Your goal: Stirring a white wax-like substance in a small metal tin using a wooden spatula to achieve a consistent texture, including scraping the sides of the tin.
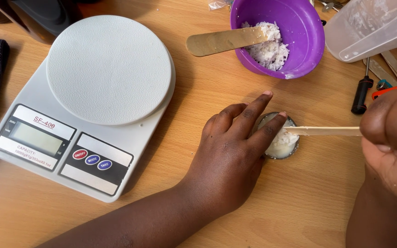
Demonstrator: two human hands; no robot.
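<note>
Head view: left hand (pixel 233 149) lies open-fingered, steadying the small tin (pixel 282 142); right hand (pixel 391 133), right of the tin, pinches a wooden stick (pixel 327 131) lying sideways, tip in the tin.

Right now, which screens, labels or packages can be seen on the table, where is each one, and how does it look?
Screen: on the front left of the white kitchen scale, a grey rectangle, blank.
Printed label strips: above and below that screen, pale with small dark and red print.
Buttons: right of the screen, one red and two blue ovals on a dark panel.
No packages that I can tell.
</note>
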